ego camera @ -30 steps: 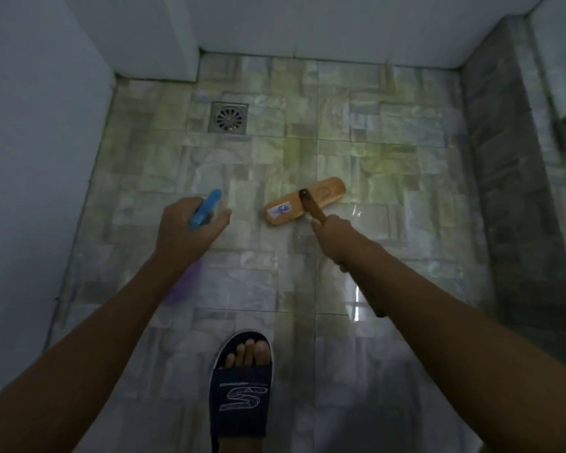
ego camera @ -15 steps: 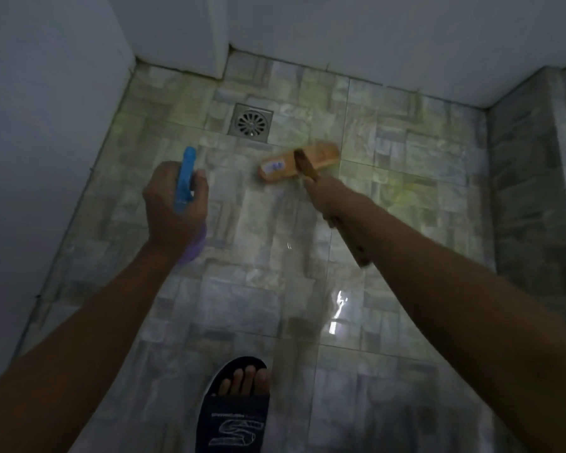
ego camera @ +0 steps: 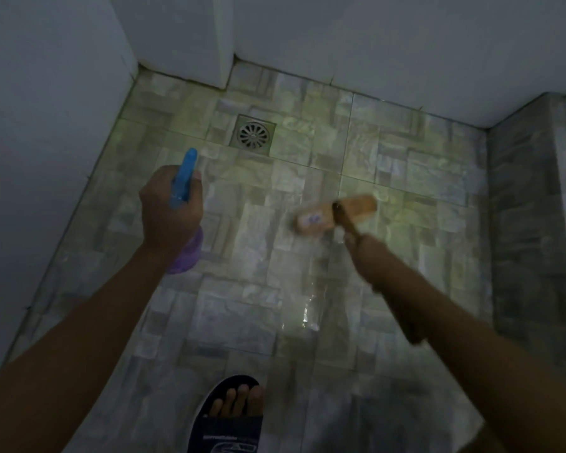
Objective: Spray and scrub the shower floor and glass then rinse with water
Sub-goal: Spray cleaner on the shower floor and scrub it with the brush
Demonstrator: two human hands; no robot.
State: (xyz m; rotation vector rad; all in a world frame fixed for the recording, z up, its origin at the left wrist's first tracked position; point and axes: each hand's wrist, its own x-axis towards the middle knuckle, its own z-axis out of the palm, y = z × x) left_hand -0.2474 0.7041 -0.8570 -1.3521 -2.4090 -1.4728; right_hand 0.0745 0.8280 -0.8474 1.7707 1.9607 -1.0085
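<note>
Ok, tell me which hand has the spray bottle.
The left hand: it grips the spray bottle, blue nozzle up, purple body below. The right hand holds the scrub brush by its handle.

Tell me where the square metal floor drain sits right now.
The square metal floor drain sits in the tiled shower floor near the back wall, left of centre, beyond the blue-nozzled spray bottle.
</note>
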